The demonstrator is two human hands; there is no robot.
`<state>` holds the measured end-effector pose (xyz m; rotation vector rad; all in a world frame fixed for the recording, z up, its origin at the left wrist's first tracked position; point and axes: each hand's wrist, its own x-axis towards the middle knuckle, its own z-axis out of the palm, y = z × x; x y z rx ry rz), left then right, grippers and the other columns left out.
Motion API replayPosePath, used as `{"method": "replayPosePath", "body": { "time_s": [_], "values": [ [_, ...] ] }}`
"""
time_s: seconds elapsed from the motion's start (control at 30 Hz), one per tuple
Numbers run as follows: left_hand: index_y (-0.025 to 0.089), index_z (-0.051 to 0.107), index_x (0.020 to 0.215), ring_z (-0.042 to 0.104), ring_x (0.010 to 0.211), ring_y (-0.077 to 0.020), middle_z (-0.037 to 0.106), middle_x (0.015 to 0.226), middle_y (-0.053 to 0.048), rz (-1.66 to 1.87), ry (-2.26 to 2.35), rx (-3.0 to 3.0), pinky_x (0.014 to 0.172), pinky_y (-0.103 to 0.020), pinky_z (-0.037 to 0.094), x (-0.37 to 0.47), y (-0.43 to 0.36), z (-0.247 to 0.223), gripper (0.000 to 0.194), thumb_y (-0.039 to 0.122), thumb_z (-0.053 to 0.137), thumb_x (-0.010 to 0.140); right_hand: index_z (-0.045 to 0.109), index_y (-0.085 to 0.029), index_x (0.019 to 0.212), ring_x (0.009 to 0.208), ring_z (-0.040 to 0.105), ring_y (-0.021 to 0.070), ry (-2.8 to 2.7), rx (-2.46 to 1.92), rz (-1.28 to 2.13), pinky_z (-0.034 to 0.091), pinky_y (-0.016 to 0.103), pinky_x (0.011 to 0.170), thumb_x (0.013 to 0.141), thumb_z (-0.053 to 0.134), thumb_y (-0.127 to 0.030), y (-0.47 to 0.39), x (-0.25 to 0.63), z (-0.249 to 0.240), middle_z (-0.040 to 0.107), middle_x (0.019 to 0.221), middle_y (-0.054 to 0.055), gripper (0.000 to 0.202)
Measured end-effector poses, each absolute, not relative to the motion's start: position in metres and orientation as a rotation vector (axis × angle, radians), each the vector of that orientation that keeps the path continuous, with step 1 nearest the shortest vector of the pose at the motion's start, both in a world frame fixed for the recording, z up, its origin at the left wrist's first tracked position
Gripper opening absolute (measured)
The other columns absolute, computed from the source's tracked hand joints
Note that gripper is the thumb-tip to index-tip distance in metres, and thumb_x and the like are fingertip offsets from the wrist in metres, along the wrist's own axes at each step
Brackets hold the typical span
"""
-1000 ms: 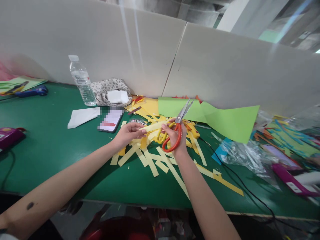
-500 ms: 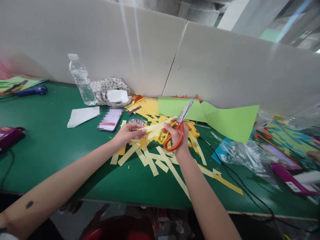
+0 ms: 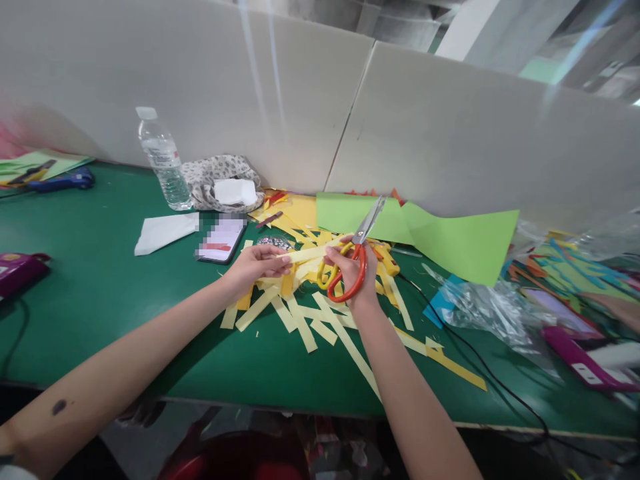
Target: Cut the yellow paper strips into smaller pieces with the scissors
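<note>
My left hand [image 3: 260,265] pinches one end of a pale yellow paper strip [image 3: 307,254], stretched across toward my right hand [image 3: 361,270]. In my right hand is a pair of scissors [image 3: 369,223] with one red and one yellow handle; the blades point up and away, close together. My right thumb and fingers also touch the strip's other end. Below both hands lies a loose heap of cut yellow paper strips [image 3: 300,327] on the green table [image 3: 210,360]. Behind the scissors lies a light green sheet [image 3: 460,240].
A water bottle [image 3: 167,167], a patterned cloth [image 3: 220,172], a phone [image 3: 223,237] and a white tissue [image 3: 165,233] stand or lie to the left. Rightward are a clear plastic bag [image 3: 495,313], a black cable [image 3: 480,363], a purple device [image 3: 580,360] and another person's hand [image 3: 613,308].
Both hands have barely moved and still hold the strip and scissors; the strip has turned slightly. At the right edge, the other person's hand has come further into view.
</note>
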<state>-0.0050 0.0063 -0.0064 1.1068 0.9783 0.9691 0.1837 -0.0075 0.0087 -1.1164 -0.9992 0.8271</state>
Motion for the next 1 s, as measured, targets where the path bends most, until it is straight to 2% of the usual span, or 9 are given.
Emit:
{"method": "replayPosePath", "body": {
  "time_s": [0.27, 0.83, 1.0],
  "values": [
    [0.015, 0.065, 0.081, 0.067, 0.068, -0.0129, 0.071, 0.073, -0.006, 0.962, 0.972, 1.073, 0.063, -0.022, 0.051, -0.0050, 0.0052, -0.0044, 0.027, 0.029, 0.076, 0.062, 0.051, -0.020, 0.084, 0.054, 0.060, 0.0108, -0.981, -1.094, 0.815, 0.053, 0.031, 0.064, 0.057, 0.074, -0.024, -0.0067, 0.1837, 0.0082, 0.059, 0.064, -0.007, 0.036],
    [0.017, 0.064, 0.078, 0.067, 0.069, -0.0157, 0.069, 0.074, -0.006, 0.946, 1.047, 1.179, 0.055, -0.022, 0.048, -0.0068, 0.0048, -0.0012, 0.027, 0.033, 0.076, 0.060, 0.049, -0.021, 0.085, 0.056, 0.061, 0.0117, -1.071, -1.056, 0.764, 0.055, 0.033, 0.066, 0.060, 0.073, -0.026, -0.0066, 0.1866, 0.0077, 0.059, 0.065, -0.007, 0.035],
    [0.016, 0.069, 0.076, 0.061, 0.065, -0.0121, 0.067, 0.077, -0.005, 0.953, 1.045, 1.176, 0.056, -0.022, 0.050, -0.0090, 0.0049, 0.0031, 0.025, 0.035, 0.075, 0.061, 0.050, -0.022, 0.086, 0.058, 0.060, 0.0116, -1.173, -1.016, 0.809, 0.054, 0.032, 0.064, 0.060, 0.074, -0.026, -0.0082, 0.1897, 0.0087, 0.060, 0.065, -0.007, 0.035]
  ]
}}
